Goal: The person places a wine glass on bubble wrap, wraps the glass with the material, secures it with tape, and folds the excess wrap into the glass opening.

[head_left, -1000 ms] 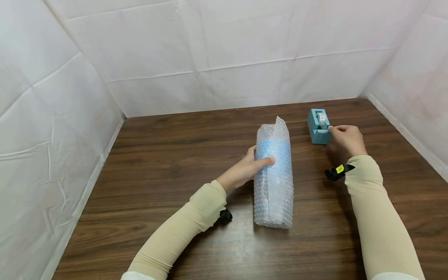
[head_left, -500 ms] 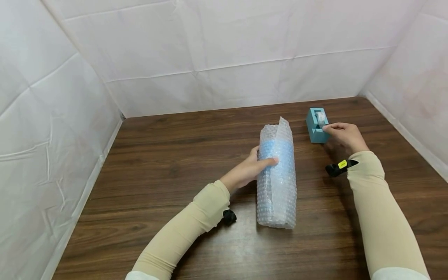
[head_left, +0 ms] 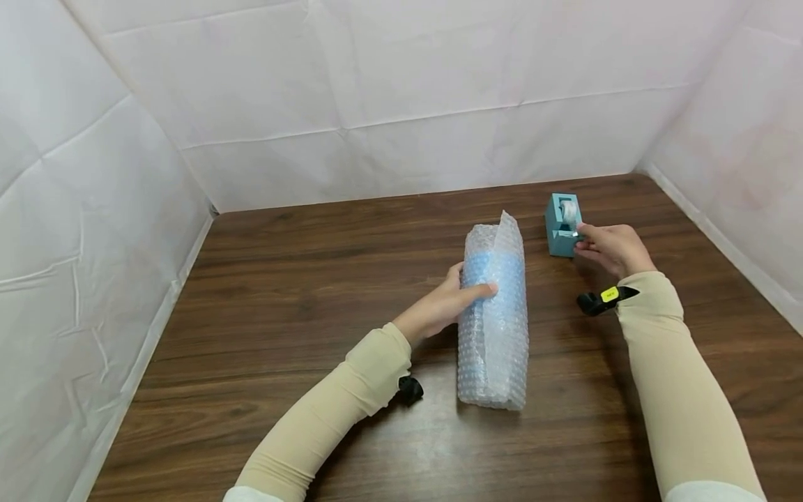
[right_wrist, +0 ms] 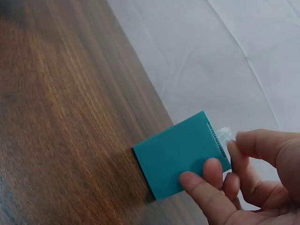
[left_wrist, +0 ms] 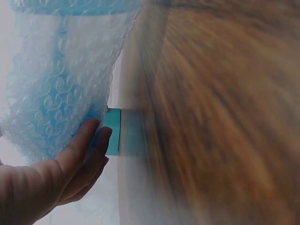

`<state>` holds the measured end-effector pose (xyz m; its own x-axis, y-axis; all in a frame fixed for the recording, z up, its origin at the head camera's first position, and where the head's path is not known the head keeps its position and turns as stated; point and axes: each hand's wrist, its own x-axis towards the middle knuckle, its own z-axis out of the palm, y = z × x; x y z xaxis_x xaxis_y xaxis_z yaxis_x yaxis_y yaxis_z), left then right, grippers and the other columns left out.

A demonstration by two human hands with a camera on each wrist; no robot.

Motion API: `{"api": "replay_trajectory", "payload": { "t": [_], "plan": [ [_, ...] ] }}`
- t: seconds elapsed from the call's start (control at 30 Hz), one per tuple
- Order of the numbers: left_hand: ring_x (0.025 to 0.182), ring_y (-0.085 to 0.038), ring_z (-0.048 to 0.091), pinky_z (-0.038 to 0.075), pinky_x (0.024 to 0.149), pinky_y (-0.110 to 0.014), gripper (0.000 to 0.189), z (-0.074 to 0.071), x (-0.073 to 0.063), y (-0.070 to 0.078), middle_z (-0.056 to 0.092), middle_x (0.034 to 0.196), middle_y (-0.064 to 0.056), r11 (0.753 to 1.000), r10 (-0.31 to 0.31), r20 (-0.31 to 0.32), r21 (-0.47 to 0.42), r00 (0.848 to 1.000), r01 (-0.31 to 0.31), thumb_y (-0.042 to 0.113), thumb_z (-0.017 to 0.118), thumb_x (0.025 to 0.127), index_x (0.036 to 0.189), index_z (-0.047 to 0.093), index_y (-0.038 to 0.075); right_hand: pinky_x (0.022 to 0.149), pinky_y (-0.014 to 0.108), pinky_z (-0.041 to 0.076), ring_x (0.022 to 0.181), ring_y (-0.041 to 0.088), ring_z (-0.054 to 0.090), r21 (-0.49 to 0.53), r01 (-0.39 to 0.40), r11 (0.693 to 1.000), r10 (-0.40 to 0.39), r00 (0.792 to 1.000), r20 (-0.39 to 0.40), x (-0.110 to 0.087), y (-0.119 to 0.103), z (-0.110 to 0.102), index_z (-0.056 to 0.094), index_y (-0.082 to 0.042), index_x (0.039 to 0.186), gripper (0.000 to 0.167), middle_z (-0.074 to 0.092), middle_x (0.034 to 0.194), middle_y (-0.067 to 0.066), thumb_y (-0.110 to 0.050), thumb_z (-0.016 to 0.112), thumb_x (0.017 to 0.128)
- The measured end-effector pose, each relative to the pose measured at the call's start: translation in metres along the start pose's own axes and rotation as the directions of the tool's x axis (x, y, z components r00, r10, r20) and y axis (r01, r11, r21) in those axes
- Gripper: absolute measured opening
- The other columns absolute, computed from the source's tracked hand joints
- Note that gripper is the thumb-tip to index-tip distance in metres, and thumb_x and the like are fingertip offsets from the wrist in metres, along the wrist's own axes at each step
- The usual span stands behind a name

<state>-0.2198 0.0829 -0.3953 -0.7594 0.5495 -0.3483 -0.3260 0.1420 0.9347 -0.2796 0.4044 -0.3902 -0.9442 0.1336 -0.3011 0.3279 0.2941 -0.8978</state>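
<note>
My left hand point(head_left: 442, 301) grips a bubble-wrapped cylindrical bundle point(head_left: 502, 341) from its left side, thumb across the front and the other fingers behind. Through the wrap a blue band shows near the upper part, and a loose flap of wrap sticks up at the top. In the left wrist view, fingertips point(left_wrist: 105, 136) press on the bubble wrap point(left_wrist: 51, 93). My right hand point(head_left: 617, 249) is at a teal tape dispenser point(head_left: 557, 233). Thumb and forefinger pinch the clear tape point(right_wrist: 223, 133) by the serrated edge, while lower fingers touch the dispenser's front face point(right_wrist: 176, 159).
The dark wood table point(head_left: 301, 279) runs back to a white sheet wall point(head_left: 408, 84). More white sheeting stands along the left point(head_left: 56, 244) and right sides. The dispenser stands near the back right, just beyond the bundle.
The right hand has shifted slightly left and its lower fingers have come against the dispenser's front. The left hand keeps its grip on the bundle, which has hardly moved.
</note>
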Motion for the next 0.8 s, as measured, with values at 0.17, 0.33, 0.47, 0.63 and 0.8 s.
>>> {"api": "replay_trajectory", "payload": {
  "t": [0.17, 0.33, 0.47, 0.63, 0.8],
  "plan": [
    [0.128, -0.029, 0.045, 0.040, 0.106, -0.047, 0.089, 0.003, 0.003, -0.001, 0.028, 0.150, -0.015, 1.000, 0.002, 0.016, -0.002, 1.000, -0.002, 0.031, 0.062, 0.092, 0.154, -0.001, 0.022, 0.100, 0.024, 0.045, 0.097, 0.001, 0.056, -0.028, -0.021, 0.999, 0.021, 1.000, 0.000, -0.003, -0.001, 0.008, 0.026, 0.013, 0.145, 0.079, 0.043, 0.121, 0.006, -0.042, 0.055, 0.095],
    [0.129, -0.029, 0.044, 0.039, 0.107, -0.047, 0.089, 0.004, 0.005, -0.001, 0.027, 0.150, -0.015, 1.000, 0.005, 0.024, 0.000, 1.000, -0.005, 0.031, 0.062, 0.092, 0.154, -0.001, 0.022, 0.101, 0.024, 0.044, 0.105, 0.008, 0.052, 0.005, -0.027, 1.000, 0.027, 0.999, -0.045, -0.003, 0.000, 0.014, 0.038, 0.009, 0.139, 0.071, 0.049, 0.114, 0.001, -0.041, 0.059, 0.093],
    [0.130, -0.029, 0.043, 0.038, 0.108, -0.046, 0.089, 0.004, 0.005, 0.000, 0.026, 0.151, -0.015, 1.000, 0.003, 0.023, 0.008, 1.000, -0.003, 0.032, 0.062, 0.092, 0.154, -0.002, 0.022, 0.102, 0.025, 0.043, 0.106, 0.007, 0.052, -0.001, -0.047, 0.999, 0.046, 0.996, -0.080, -0.003, 0.004, 0.018, 0.047, 0.004, 0.134, 0.062, 0.051, 0.113, 0.000, -0.040, 0.061, 0.092],
    [0.131, -0.029, 0.043, 0.038, 0.108, -0.046, 0.089, 0.005, 0.005, 0.000, 0.026, 0.151, -0.016, 1.000, -0.006, 0.023, 0.009, 1.000, 0.006, 0.031, 0.062, 0.092, 0.154, -0.001, 0.022, 0.106, 0.031, 0.040, 0.108, 0.008, 0.051, 0.037, -0.046, 0.998, 0.049, 0.994, -0.100, -0.002, 0.010, 0.022, 0.046, 0.006, 0.135, 0.062, 0.051, 0.119, 0.004, -0.035, 0.060, 0.092],
    [0.131, -0.029, 0.042, 0.037, 0.108, -0.046, 0.089, 0.005, 0.005, 0.000, 0.025, 0.152, -0.015, 1.000, -0.011, 0.025, 0.015, 1.000, 0.011, 0.033, 0.062, 0.092, 0.154, -0.001, 0.022, 0.108, 0.032, 0.038, 0.123, 0.015, 0.046, 0.030, -0.017, 0.999, 0.019, 0.997, -0.070, -0.001, 0.013, 0.022, 0.038, 0.011, 0.140, 0.069, 0.037, 0.144, 0.019, -0.038, 0.056, 0.094]
  ]
}}
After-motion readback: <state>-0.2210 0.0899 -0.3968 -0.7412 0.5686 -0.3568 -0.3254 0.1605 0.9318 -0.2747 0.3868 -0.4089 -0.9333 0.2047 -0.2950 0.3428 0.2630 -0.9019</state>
